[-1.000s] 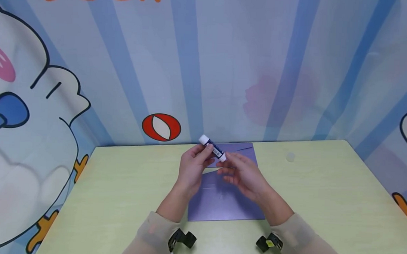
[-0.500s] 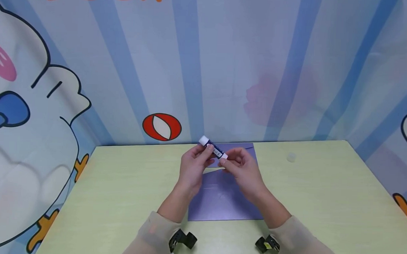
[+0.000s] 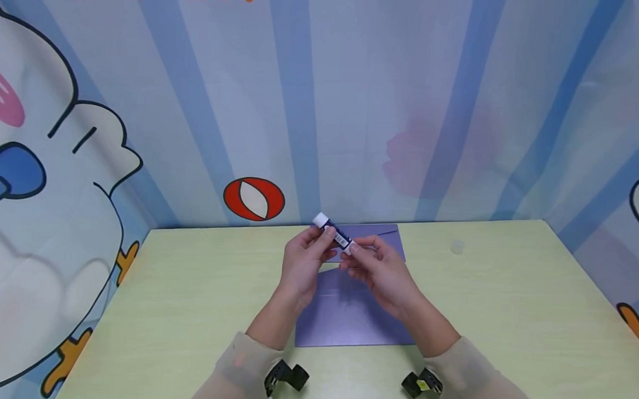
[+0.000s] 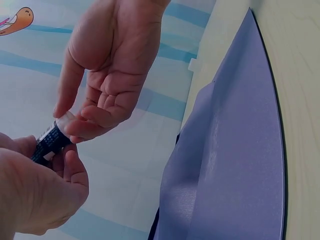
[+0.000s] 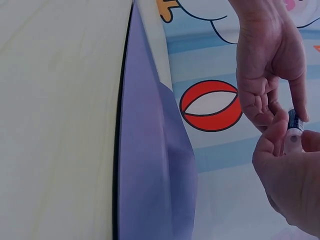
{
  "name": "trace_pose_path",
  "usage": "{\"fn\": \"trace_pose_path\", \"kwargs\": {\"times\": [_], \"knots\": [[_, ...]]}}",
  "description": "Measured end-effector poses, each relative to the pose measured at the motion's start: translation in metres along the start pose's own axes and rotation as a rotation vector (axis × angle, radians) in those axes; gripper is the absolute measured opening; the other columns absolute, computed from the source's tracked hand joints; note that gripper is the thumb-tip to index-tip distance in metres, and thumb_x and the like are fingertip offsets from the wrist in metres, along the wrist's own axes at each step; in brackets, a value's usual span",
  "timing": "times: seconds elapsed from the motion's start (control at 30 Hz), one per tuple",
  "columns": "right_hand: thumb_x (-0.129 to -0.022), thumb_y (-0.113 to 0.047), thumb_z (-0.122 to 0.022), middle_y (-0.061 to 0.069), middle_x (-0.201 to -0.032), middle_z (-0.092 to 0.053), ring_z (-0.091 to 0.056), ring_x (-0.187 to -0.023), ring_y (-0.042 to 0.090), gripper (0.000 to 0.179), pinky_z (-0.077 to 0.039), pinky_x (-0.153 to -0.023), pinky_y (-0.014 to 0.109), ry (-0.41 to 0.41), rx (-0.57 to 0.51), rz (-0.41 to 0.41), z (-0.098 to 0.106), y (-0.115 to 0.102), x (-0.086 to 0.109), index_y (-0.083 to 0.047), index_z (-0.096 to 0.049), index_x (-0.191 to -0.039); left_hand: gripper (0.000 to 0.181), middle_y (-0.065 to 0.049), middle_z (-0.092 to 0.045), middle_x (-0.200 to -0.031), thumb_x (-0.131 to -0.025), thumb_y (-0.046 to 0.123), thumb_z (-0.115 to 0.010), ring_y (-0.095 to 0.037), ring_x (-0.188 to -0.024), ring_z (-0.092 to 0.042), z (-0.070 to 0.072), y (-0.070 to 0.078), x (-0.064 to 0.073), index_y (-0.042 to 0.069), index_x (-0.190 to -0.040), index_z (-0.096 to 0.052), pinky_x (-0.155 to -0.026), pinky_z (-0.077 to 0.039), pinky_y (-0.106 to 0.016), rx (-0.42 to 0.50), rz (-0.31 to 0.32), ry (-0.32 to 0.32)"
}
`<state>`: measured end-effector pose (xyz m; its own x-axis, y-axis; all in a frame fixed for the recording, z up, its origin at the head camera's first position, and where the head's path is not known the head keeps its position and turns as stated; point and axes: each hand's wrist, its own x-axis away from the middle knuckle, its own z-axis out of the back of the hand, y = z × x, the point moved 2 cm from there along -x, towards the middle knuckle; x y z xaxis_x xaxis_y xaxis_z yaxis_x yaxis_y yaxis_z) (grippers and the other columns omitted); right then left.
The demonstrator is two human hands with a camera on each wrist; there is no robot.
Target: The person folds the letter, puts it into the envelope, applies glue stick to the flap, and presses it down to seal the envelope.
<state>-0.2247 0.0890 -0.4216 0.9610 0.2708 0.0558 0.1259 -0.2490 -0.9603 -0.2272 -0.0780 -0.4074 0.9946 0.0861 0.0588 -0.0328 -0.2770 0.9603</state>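
Observation:
In the head view my left hand (image 3: 301,266) grips a dark blue glue stick (image 3: 339,236) by its barrel, tilted with one white end up and to the left. My right hand (image 3: 385,275) pinches the lower white end between thumb and fingers. That pinched white end (image 4: 65,120) shows between the right fingertips in the left wrist view. Beneath both hands lies a purple envelope (image 3: 347,324), its flap (image 5: 179,165) raised in the right wrist view. Behind it, partly hidden by the hands, is another purple piece (image 3: 384,236).
A small whitish round piece (image 3: 457,246) lies on the pale table (image 3: 506,311) to the right. A printed blue-striped backdrop (image 3: 349,106) stands along the table's back edge. Small black wrist cameras sit on both sleeves.
My right hand first had looser fingers by the glue stick's lower end, then closed its thumb and fingers on that end, and shifted its fingers slightly. The left hand and envelope stay put.

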Motion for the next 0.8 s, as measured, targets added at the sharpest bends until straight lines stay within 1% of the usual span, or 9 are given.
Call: {"fn": "trace_pose_path", "kwargs": {"times": [0.1, 0.2, 0.3, 0.43, 0.53, 0.6, 0.67, 0.73, 0.8], "knots": [[-0.106, -0.010, -0.068, 0.014, -0.111, -0.071, -0.074, -0.095, 0.019, 0.027, -0.058, -0.084, 0.029, 0.044, 0.093, 0.095, -0.0006, 0.0007, 0.0007, -0.002, -0.053, -0.127, 0.035, -0.012, -0.074, -0.115, -0.102, 0.029, -0.076, -0.027, -0.104, -0.072, -0.0003, 0.0003, -0.0001, 0.004, -0.127, -0.073, -0.093, -0.060, -0.032, -0.004, -0.001, 0.000], [-0.103, -0.010, -0.072, 0.015, -0.114, -0.069, -0.074, -0.099, 0.021, 0.032, -0.058, -0.086, 0.032, 0.069, 0.126, 0.142, -0.0009, 0.0013, 0.0012, -0.002, -0.054, -0.128, 0.035, -0.011, -0.074, -0.115, -0.102, 0.029, -0.075, -0.026, -0.104, -0.072, -0.0006, 0.0015, 0.0003, 0.004, -0.127, -0.073, -0.094, -0.060, -0.032, -0.001, -0.001, -0.001], [-0.107, -0.018, -0.068, 0.013, -0.114, -0.071, -0.075, -0.099, 0.022, 0.032, -0.060, -0.085, 0.032, 0.046, 0.067, 0.101, -0.0009, 0.0021, 0.0010, -0.002, -0.054, -0.131, 0.034, -0.012, -0.074, -0.115, -0.103, 0.027, -0.074, -0.023, -0.101, -0.072, -0.0008, 0.0033, 0.0015, 0.003, -0.127, -0.073, -0.096, -0.059, -0.034, 0.004, -0.003, -0.001], [-0.113, -0.033, -0.054, 0.011, -0.108, -0.073, -0.074, -0.091, 0.019, 0.040, -0.060, -0.077, 0.027, -0.012, -0.039, -0.022, -0.0003, 0.0035, 0.0005, 0.000, -0.055, -0.135, 0.033, -0.011, -0.074, -0.114, -0.104, 0.025, -0.073, -0.021, -0.097, -0.071, -0.0010, 0.0033, 0.0020, 0.001, -0.127, -0.072, -0.098, -0.058, -0.038, 0.006, -0.008, -0.006], [-0.115, -0.034, -0.050, 0.009, -0.102, -0.074, -0.074, -0.087, 0.017, 0.040, -0.058, -0.073, 0.024, -0.035, -0.080, -0.074, 0.0000, 0.0045, -0.0004, 0.002, -0.056, -0.133, 0.033, -0.010, -0.074, -0.112, -0.104, 0.026, -0.073, -0.021, -0.096, -0.070, -0.0009, 0.0017, 0.0015, 0.002, -0.126, -0.073, -0.095, -0.059, -0.035, -0.001, -0.014, -0.009], [-0.114, -0.030, -0.052, 0.007, -0.101, -0.074, -0.074, -0.086, 0.016, 0.036, -0.058, -0.074, 0.024, -0.028, -0.080, -0.071, -0.0001, 0.0046, -0.0007, 0.002, -0.056, -0.130, 0.032, -0.010, -0.074, -0.110, -0.104, 0.026, -0.073, -0.021, -0.096, -0.071, -0.0010, 0.0010, 0.0013, 0.002, -0.125, -0.073, -0.092, -0.059, -0.032, -0.003, -0.017, -0.011], [-0.113, -0.025, -0.055, 0.008, -0.102, -0.074, -0.073, -0.086, 0.016, 0.029, -0.058, -0.075, 0.024, -0.009, -0.063, -0.047, -0.0001, 0.0045, -0.0008, 0.000, -0.056, -0.127, 0.033, -0.009, -0.074, -0.109, -0.103, 0.027, -0.073, -0.021, -0.096, -0.071, -0.0010, 0.0004, 0.0010, 0.002, -0.125, -0.073, -0.090, -0.059, -0.031, -0.006, -0.021, -0.011], [-0.111, -0.021, -0.059, 0.011, -0.104, -0.074, -0.073, -0.087, 0.017, 0.025, -0.057, -0.076, 0.024, 0.016, -0.024, -0.006, -0.0003, 0.0041, -0.0001, -0.001, -0.056, -0.126, 0.032, -0.009, -0.074, -0.109, -0.103, 0.026, -0.073, -0.024, -0.098, -0.072, -0.0012, 0.0002, 0.0011, 0.002, -0.125, -0.073, -0.090, -0.060, -0.030, -0.004, -0.021, -0.009], [-0.109, -0.018, -0.063, 0.014, -0.107, -0.073, -0.073, -0.089, 0.018, 0.024, -0.057, -0.078, 0.026, 0.042, 0.047, 0.056, -0.0007, 0.0036, 0.0006, -0.002, -0.056, -0.125, 0.033, -0.010, -0.074, -0.109, -0.103, 0.026, -0.073, -0.027, -0.100, -0.072, -0.0013, -0.0002, 0.0008, 0.002, -0.125, -0.073, -0.089, -0.060, -0.030, -0.004, -0.022, -0.006]]}}
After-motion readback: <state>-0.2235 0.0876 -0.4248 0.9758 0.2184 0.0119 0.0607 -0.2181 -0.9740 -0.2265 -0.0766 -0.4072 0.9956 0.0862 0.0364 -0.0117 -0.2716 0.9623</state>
